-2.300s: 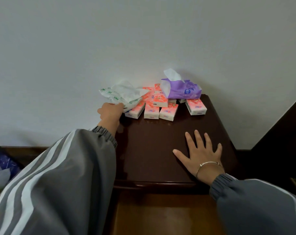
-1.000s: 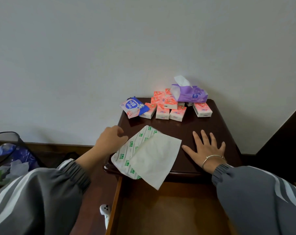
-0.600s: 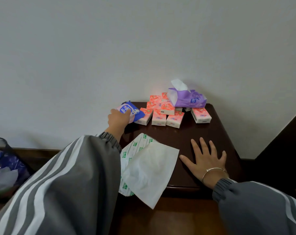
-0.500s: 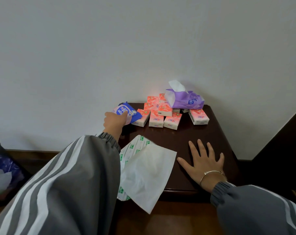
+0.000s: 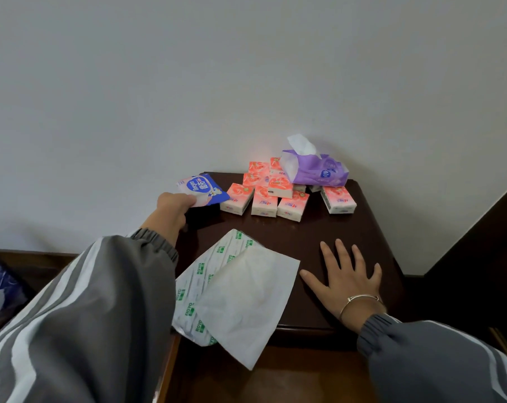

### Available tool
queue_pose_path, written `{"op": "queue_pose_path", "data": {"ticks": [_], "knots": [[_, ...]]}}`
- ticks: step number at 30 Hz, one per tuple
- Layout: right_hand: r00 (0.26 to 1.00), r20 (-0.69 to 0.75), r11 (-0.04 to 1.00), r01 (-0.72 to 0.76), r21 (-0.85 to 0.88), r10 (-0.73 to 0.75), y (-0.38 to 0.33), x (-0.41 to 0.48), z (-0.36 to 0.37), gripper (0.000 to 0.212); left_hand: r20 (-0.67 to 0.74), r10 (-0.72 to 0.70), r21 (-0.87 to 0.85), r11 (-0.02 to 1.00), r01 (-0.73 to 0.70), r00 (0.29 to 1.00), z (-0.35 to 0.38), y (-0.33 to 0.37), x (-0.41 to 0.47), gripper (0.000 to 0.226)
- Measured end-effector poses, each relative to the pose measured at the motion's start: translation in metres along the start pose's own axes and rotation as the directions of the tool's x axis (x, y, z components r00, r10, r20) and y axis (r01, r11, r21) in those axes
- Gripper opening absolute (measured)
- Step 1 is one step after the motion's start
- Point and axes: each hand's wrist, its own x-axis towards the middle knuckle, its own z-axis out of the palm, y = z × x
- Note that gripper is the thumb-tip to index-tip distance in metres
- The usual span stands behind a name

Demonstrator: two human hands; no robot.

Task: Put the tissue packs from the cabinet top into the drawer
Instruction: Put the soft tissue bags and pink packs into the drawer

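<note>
Dark wood cabinet top point(image 5: 328, 237): carries every pack; drawer point(image 5: 290, 373) open below its front edge.
Your left hand point(image 5: 171, 209): closed on the blue-and-pink pack point(image 5: 201, 189), back left corner.
Your right hand point(image 5: 345, 280): flat, fingers spread, holding nothing.
Green-print pack point(image 5: 205, 286): overhangs the front edge, white tissue point(image 5: 246, 301) across it.
Pink packs point(image 5: 264, 193): clustered by the wall, purple pack point(image 5: 316, 170) on top.

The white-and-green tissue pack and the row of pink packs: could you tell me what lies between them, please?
Only bare dark cabinet top between the white-and-green pack and the pink packs, in the head view.

Tissue packs point(image 5: 278, 193) at cabinet top's point(image 5: 348, 228) rear
</note>
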Motion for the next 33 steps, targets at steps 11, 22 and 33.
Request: {"op": "queue_pose_path", "data": {"ticks": [11, 22, 33], "knots": [[1.0, 0.008, 1.0, -0.022, 0.011, 0.022, 0.001, 0.004, 0.0, 0.083, 0.484, 0.152, -0.079, 0.988, -0.13, 0.862, -0.077, 0.021, -0.089, 0.018], [0.999, 0.047, 0.998, -0.017, 0.058, 0.014, -0.003, -0.003, -0.012, 0.083, 0.449, 0.096, 0.7, 0.58, -0.416, 0.888, -0.08, -0.044, -0.171, 0.05], [0.999, 0.051, 0.998, -0.012, 0.066, 0.009, -0.003, -0.005, -0.014, 0.081, 0.301, -0.139, 0.722, 0.68, -0.131, 0.943, -0.046, -0.041, -0.155, 0.043]]}}
